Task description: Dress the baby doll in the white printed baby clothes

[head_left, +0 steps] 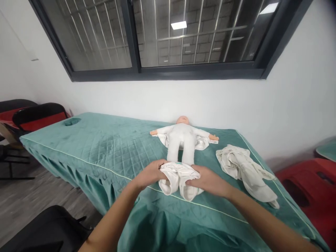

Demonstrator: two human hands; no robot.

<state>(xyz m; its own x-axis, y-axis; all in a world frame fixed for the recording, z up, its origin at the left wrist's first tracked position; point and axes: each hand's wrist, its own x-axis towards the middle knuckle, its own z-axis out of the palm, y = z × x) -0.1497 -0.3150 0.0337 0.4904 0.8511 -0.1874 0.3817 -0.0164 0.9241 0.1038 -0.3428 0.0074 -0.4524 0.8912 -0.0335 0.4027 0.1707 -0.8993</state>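
Observation:
A baby doll (181, 134) with a white cloth body lies on its back, arms spread, head toward the wall. Under its arms and torso a white garment (202, 142) is spread out. At the doll's feet, my left hand (153, 173) and my right hand (207, 179) grip a pair of small white baby pants (180, 178) by the two sides. The leg openings of the pants face me. The doll's feet are hidden behind or inside the pants; I cannot tell which.
A crumpled off-white garment (246, 171) lies to the right on the green-covered massage bed (105, 140). Red and black chairs (43, 117) stand at the left, a red plastic stool (307, 192) at the right, and a black seat (47, 231) at the lower left. A wall with a barred window rises behind the bed.

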